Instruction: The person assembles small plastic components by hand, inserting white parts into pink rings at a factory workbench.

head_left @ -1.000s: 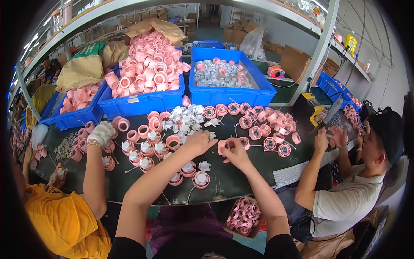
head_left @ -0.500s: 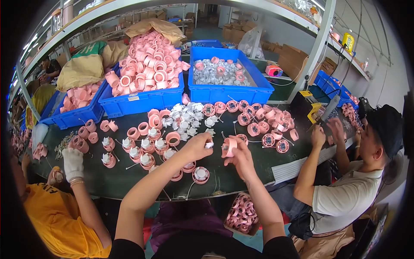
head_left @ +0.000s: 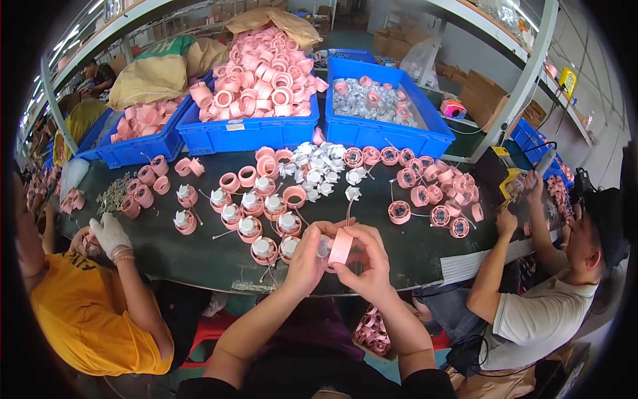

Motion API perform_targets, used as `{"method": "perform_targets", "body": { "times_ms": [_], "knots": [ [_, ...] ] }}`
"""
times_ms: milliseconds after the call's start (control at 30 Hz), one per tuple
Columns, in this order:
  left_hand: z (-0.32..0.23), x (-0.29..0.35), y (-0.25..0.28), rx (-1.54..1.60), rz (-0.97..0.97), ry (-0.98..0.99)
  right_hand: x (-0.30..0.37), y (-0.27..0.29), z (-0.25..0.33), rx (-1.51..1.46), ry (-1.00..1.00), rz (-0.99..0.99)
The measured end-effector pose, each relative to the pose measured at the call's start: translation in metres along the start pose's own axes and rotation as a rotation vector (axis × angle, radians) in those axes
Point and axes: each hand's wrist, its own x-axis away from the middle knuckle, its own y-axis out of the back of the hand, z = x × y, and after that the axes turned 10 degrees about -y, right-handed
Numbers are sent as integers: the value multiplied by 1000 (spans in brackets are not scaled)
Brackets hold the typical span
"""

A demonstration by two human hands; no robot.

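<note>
Over the front of the table, my right hand [head_left: 369, 261] is closed round a pink plastic ring [head_left: 341, 247], its thumb and fingers on the rim. A thin wire [head_left: 349, 207] rises from the ring. My left hand [head_left: 307, 261] is closed on a small whitish plastic piece [head_left: 323, 247] pressed to the ring's left side; fingers partly hide that piece. Just beyond my hands lies a heap of white star-shaped plastic parts [head_left: 318, 166]. To the left stand several pink rings with white parts in them [head_left: 249, 226]. Pink rings with dark insides [head_left: 440, 215] lie to the right.
Blue bins hold pink rings [head_left: 249, 126] and white parts [head_left: 392, 130] along the back. A person in yellow [head_left: 100, 319], one hand gloved [head_left: 111, 238], sits left. Another in a light shirt [head_left: 541, 312] works right. A box of pink parts [head_left: 373, 332] stands below the table edge.
My hands have come together, bringing the white piece up against the pink ring. The view has shifted, so the table's contents appear farther right. The right-hand person's far hand has moved up to a tool.
</note>
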Motion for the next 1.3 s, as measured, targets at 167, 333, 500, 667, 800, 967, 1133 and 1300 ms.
{"method": "perform_targets", "body": {
  "times_ms": [167,333,500,667,800,967,1133,1300],
  "knots": [
    [-11,2,-14,-223,-14,-149,1,-5,11,113,-21,6],
    [-16,4,-15,-221,33,-113,3,-10,16,193,55,36],
    [-21,6,-14,-185,76,-100,3,-10,20,160,36,42],
    [-23,7,-15,-193,84,-123,2,-11,24,241,55,50],
    [-20,4,-15,-237,97,-123,0,-5,21,334,105,66],
    [-4,-4,-12,-341,181,-95,0,7,22,351,107,66],
    [30,-32,-1,-853,355,22,-10,63,2,385,-173,234],
    [58,-56,-6,-1702,929,-21,-24,115,-49,1008,-202,-149]
  ]
}}
